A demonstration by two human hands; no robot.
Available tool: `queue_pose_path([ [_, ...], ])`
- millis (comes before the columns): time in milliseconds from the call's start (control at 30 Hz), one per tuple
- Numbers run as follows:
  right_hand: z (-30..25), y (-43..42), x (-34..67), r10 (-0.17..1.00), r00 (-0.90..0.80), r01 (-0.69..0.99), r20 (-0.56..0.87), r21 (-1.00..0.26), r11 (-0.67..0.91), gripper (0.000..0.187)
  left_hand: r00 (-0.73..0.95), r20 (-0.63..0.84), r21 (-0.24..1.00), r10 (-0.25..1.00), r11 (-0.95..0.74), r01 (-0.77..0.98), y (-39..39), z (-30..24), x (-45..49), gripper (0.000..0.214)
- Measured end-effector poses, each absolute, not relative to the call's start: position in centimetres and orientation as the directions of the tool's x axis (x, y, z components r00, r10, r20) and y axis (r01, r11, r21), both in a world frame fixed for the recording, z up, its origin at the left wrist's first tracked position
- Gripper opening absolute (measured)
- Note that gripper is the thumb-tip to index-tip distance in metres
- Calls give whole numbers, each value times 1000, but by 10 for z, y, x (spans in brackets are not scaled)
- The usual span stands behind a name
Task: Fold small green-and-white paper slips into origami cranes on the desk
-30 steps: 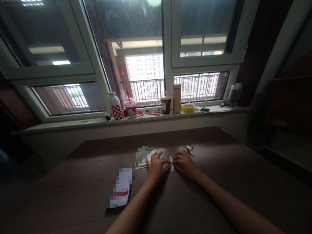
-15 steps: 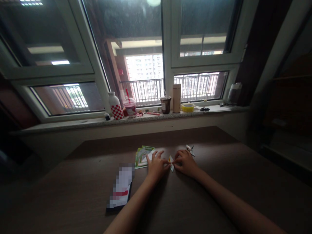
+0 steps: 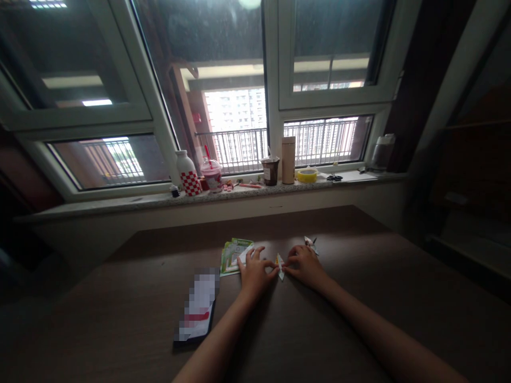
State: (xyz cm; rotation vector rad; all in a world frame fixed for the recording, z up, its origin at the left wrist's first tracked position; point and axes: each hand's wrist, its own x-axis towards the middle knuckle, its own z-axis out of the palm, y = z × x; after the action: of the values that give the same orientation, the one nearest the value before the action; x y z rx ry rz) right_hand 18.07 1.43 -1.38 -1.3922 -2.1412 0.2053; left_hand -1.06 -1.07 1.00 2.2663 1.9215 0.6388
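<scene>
On the dark wooden table (image 3: 120, 298) both my hands press on a small folded paper piece (image 3: 280, 266) between them. My left hand (image 3: 254, 272) lies with its fingers spread and its thumb tip against the paper's left edge. My right hand (image 3: 304, 264) has its fingers curled and pinched on the paper's right edge. A stack of green-printed paper sheets (image 3: 233, 254) lies just behind my left hand. A finished folded paper figure (image 3: 311, 244) rests just beyond my right hand.
A flat dark object with a blurred white face (image 3: 197, 311) lies to the left. The stone windowsill (image 3: 120, 201) holds a checkered bottle (image 3: 189, 173), a pink drink cup (image 3: 212, 175), a dark cup (image 3: 270, 171), a tall tumbler (image 3: 288, 160), yellow tape (image 3: 307, 175) and scissors (image 3: 334, 178).
Both hands stay on the folded paper piece with only small finger shifts. The view has tilted very slightly.
</scene>
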Motion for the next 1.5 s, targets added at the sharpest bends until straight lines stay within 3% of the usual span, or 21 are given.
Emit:
queue_pose_path([
  [433,-17,19,183,881,-275,800,384,-417,431,20,86,279,362,956,-188,913,-10,7,-11,10],
  [933,-21,13,183,815,-322,783,482,-348,515,8,176,261,353,949,-263,898,-10,3,-10,13],
  [1200,-19,12,181,828,-361,788,429,-335,518,14,171,266,304,948,-252,919,-11,8,-9,12],
  [1500,-10,11,179,882,-278,822,380,-380,423,14,117,274,294,955,-199,935,-14,10,-7,12],
])
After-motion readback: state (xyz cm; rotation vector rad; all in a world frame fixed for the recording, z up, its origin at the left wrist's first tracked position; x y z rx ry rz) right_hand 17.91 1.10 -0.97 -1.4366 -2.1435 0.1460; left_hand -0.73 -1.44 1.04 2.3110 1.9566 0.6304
